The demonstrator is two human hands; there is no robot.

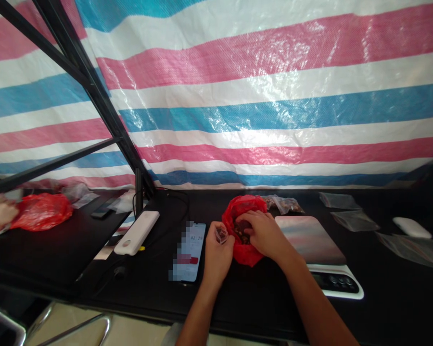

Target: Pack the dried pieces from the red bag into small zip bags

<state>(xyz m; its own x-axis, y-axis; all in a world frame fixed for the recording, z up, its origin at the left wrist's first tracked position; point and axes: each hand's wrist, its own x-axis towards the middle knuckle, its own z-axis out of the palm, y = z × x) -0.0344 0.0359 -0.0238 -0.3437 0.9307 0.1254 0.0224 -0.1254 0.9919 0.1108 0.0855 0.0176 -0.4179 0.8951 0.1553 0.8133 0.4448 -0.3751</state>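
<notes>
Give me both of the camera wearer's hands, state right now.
Left hand: closed around a small clear plastic bag.
Right hand: in the red bag, at the brown pieces; grip can't be told.

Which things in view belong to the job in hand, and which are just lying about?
Job, apparently:
small clear bag in the left hand
open red bag with brown pieces, right hand reaching in
likely the scale, filled clear bags, flat clear bags

Lying about, probably:
phone
long white device
rounded white object
</notes>
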